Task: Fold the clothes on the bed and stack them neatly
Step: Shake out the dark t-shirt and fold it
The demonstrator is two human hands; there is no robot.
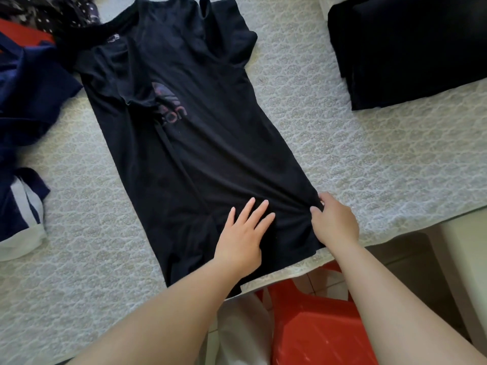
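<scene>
A black T-shirt [189, 133] with a faded logo lies lengthwise on the bed [342, 154], its left side folded inward over the chest. My left hand [243, 233] lies flat with straight fingers on the shirt's lower part near the hem. My right hand [336, 222] pinches the shirt's right bottom edge between thumb and fingers, bunching the cloth there. A stack of folded dark clothes [411, 48] sits at the far right of the bed.
A heap of unfolded navy, white and dotted garments [23, 114] lies along the left side. The bed's near edge [290, 273] runs just under the shirt's hem. Below it stands a red plastic stool [316, 325] with white cloth beside it.
</scene>
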